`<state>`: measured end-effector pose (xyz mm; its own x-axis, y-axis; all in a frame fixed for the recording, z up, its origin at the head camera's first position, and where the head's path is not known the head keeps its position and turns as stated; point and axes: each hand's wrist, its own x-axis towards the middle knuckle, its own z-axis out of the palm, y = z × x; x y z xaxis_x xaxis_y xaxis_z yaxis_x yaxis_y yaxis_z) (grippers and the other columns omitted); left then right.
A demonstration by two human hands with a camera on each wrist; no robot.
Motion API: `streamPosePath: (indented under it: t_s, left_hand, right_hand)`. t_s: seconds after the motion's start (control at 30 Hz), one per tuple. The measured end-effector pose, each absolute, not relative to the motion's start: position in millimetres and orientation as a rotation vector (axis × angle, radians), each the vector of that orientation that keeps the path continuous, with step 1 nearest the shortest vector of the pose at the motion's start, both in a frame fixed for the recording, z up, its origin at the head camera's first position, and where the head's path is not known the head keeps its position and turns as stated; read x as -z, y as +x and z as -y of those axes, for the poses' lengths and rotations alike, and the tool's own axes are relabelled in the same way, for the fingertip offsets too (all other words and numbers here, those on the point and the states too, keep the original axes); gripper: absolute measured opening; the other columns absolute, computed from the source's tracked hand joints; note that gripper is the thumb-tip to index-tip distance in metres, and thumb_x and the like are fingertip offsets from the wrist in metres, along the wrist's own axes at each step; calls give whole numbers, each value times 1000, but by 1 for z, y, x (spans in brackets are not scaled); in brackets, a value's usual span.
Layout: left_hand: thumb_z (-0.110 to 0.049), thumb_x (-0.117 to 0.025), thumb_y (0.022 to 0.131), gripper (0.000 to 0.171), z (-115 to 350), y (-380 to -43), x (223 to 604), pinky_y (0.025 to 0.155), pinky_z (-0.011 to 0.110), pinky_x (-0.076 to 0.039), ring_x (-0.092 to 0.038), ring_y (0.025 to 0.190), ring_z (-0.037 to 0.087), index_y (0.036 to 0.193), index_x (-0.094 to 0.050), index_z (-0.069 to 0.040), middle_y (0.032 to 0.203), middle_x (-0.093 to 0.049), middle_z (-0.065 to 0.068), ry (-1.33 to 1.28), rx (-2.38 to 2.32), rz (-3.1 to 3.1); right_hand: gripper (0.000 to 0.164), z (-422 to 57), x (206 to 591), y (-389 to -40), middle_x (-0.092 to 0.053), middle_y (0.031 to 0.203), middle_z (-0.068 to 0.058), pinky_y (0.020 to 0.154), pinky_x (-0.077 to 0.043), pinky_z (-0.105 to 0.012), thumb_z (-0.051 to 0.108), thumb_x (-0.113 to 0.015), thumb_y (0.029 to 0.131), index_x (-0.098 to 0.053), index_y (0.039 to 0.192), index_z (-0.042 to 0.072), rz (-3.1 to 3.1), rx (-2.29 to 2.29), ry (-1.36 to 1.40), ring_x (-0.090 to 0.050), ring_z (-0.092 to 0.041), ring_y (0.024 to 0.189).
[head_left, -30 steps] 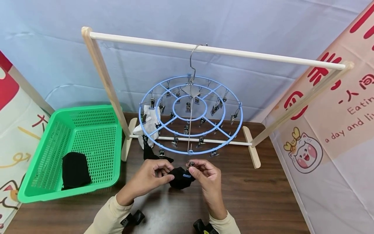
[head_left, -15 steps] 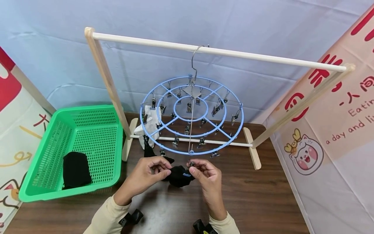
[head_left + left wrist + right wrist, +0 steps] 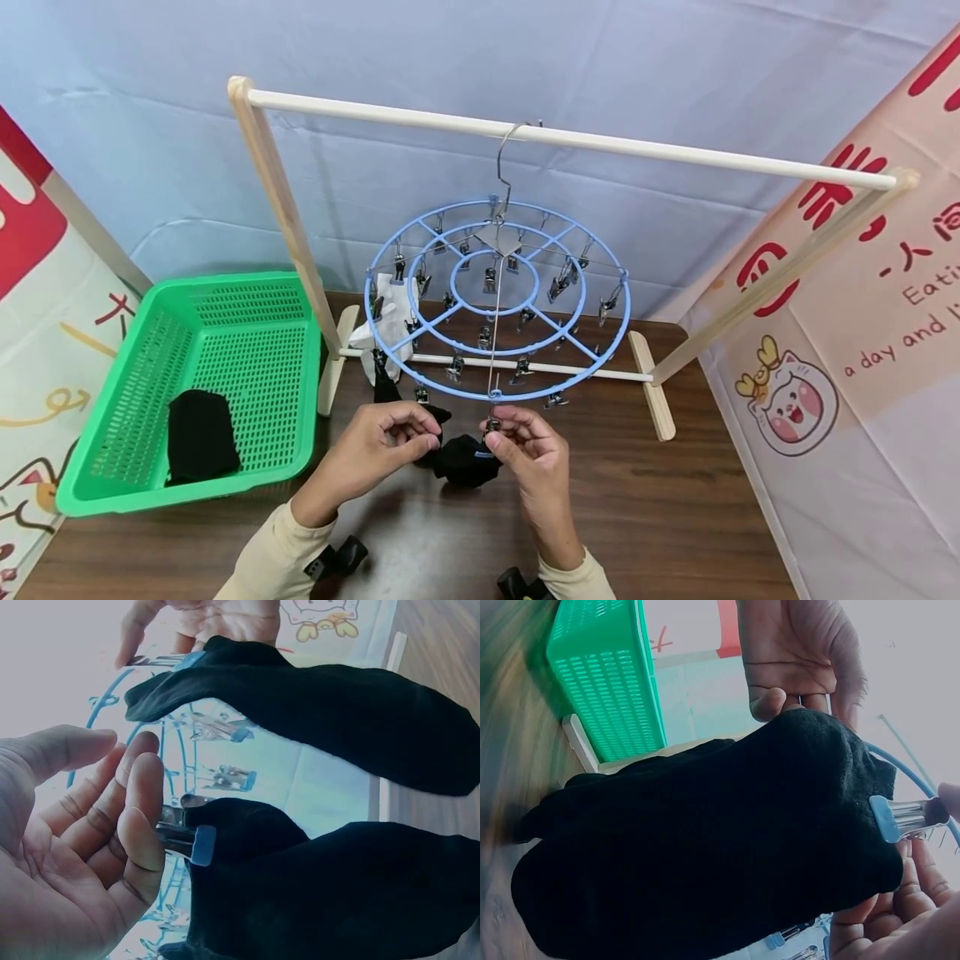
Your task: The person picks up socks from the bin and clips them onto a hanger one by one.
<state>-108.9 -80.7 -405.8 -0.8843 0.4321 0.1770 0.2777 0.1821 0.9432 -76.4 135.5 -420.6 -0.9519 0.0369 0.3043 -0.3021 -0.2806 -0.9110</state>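
A black sock [image 3: 467,468] hangs below the front of a round blue clip hanger [image 3: 411,371]. My right hand [image 3: 536,450] pinches the metal clip [image 3: 911,819] whose blue-tipped jaws bite the sock's opening. To its left, my left hand [image 3: 378,442] is beside the sock. In the left wrist view, this hand's thumb and fingers are bent loosely and apart, with nothing between them. A second black sock [image 3: 330,889] hangs from another clip [image 3: 184,841] near the left fingers. A white sock [image 3: 397,312] is at the hanger's left side.
The hanger hooks onto the white bar [image 3: 600,144] of a wooden rack. A green basket [image 3: 307,425] stands at the left, with a folded black cloth [image 3: 202,437] inside. Several clips dangle around the rings. A printed cloth backdrop [image 3: 885,417] stands on the right.
My left hand has let go of the sock's edge and drawn slightly left. The right hand keeps hold of the clip, and the sock now hangs from it. The head view has shifted slightly.
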Motion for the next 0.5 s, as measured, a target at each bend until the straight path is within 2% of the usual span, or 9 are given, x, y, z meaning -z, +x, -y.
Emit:
streamPosePath:
  t_s: [0.1,0.3,0.5]
  left_hand:
    - [-7,-72,86,6,82,-111,405,57,27,-50,-63,70,12,91,-70,-6,79,-68,-1,700,-1803,-2318]
    - [-10,-72,87,6,90,-112,402,57,26,-49,-63,72,12,91,-70,-14,81,-68,-4,710,-1795,-2360]
    - [-7,-72,87,6,98,-113,403,54,25,-48,-61,68,12,90,-70,-12,80,-68,-3,708,-1821,-2382]
  right_hand:
    - [25,-136,420,-77,-70,94,-13,73,-51,-22,-14,-62,85,-53,108,-21,1750,-2322,337,-66,-15,86]
    - [25,-137,419,-78,-70,94,-15,72,-51,-21,-14,-62,84,-53,107,-21,1767,-2315,339,-65,-15,86]
    - [24,-138,422,-79,-69,93,-18,71,-51,-22,-13,-63,84,-55,106,-20,1792,-2303,327,-65,-15,84]
